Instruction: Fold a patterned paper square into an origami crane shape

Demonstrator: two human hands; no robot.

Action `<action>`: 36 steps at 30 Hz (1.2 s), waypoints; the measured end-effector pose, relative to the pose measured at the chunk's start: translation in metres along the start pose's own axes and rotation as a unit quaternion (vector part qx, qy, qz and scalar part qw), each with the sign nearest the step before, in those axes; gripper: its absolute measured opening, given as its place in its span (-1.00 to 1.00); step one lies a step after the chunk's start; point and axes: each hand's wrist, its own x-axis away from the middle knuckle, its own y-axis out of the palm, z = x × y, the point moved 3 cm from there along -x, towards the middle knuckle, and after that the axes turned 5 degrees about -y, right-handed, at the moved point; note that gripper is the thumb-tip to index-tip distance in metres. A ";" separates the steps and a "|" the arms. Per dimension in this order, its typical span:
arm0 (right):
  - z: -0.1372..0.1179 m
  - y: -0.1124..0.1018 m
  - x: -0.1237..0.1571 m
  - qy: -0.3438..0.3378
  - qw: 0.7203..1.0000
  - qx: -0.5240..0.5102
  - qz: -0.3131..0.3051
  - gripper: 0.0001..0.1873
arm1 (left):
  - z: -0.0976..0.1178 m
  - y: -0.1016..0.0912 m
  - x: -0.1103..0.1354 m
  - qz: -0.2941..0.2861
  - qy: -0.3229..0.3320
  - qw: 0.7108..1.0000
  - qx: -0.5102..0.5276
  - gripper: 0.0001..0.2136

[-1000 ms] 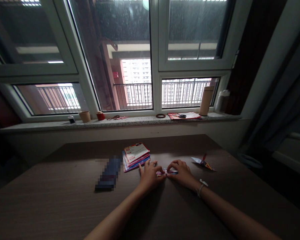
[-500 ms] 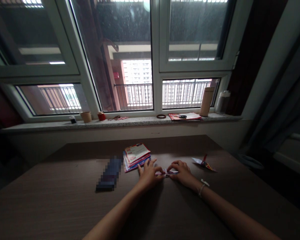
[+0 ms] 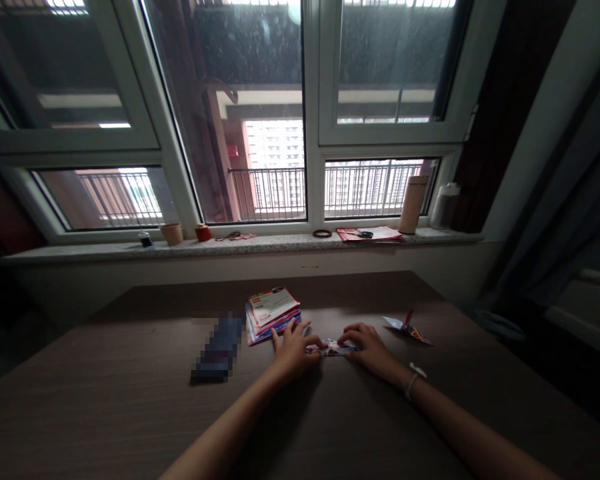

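Observation:
A small folded piece of coloured paper (image 3: 333,347) lies flat on the dark wooden table (image 3: 130,400). My left hand (image 3: 290,350) presses on its left end with thumb and fingers pinched, the other fingers spread. My right hand (image 3: 367,347) pinches its right end, fingers curled over it. A white band sits on my right wrist. A finished folded paper figure (image 3: 407,329) stands on the table to the right of my right hand.
A stack of coloured paper sheets (image 3: 271,312) lies just beyond my left hand. A dark flat object (image 3: 219,353) lies to its left. On the windowsill (image 3: 280,245) stand small cups (image 3: 172,233), papers with scissors (image 3: 367,233), and a tall cylinder (image 3: 413,203).
Both hands have shifted slightly left along the folded paper and stay pressed on it. The view has barely moved.

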 end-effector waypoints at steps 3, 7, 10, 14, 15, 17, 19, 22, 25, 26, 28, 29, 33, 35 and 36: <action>-0.002 0.000 0.003 -0.013 1.000 0.003 0.013 -0.77 | 0.001 0.002 0.004 0.036 0.022 0.999 -0.006 -0.80; -0.005 0.000 0.006 -0.035 0.999 0.014 0.026 -0.79 | 0.001 0.005 0.007 0.056 0.039 0.998 -0.003 -0.79; -0.007 0.000 0.008 -0.049 0.998 0.023 0.026 -0.79 | 0.001 0.005 0.009 0.068 0.052 0.996 0.002 -0.74; -0.011 0.000 0.009 -0.061 0.997 0.033 0.031 -0.83 | 0.001 0.004 0.009 0.092 0.058 0.994 0.009 -0.67; -0.012 -0.001 0.010 -0.064 0.997 0.036 0.036 -0.84 | 0.001 0.003 0.009 0.097 0.059 0.994 0.011 -0.67; -0.015 -0.001 0.010 -0.069 0.996 0.042 0.045 -0.85 | 0.002 0.003 0.010 0.103 0.063 0.993 0.012 -0.65; -0.018 -0.001 0.011 -0.071 0.995 0.051 0.050 -0.83 | 0.003 0.003 0.010 0.104 0.069 0.992 0.012 -0.65; -0.020 -0.001 0.012 -0.077 0.994 0.060 0.047 -0.79 | 0.004 0.003 0.011 0.096 0.077 0.992 0.009 -0.67; -0.021 0.000 0.013 -0.092 0.994 0.052 0.033 -0.78 | 0.006 0.003 0.012 0.090 0.084 0.992 0.001 -0.68; -0.021 0.000 0.013 -0.098 0.994 0.045 0.030 -0.78 | 0.006 0.003 0.012 0.091 0.086 0.992 -0.001 -0.68; -0.021 0.000 0.013 -0.110 0.993 0.030 0.030 -0.79 | 0.006 0.002 0.013 0.098 0.088 0.991 0.002 -0.69; -0.021 0.000 0.013 -0.114 0.993 0.023 0.033 -0.80 | 0.005 0.002 0.013 0.102 0.088 0.991 0.006 -0.69; -0.021 -0.001 0.013 -0.122 0.992 0.016 0.038 -0.88 | 0.004 0.003 0.012 0.117 0.091 0.989 0.016 -0.71; -0.021 -0.001 0.012 -0.126 0.991 0.022 0.033 -0.83 | 0.004 0.003 0.012 0.127 0.097 0.987 0.016 -0.69; -0.021 0.000 0.012 -0.128 0.991 0.026 0.031 -0.78 | 0.004 0.004 0.012 0.128 0.098 0.987 0.015 -0.69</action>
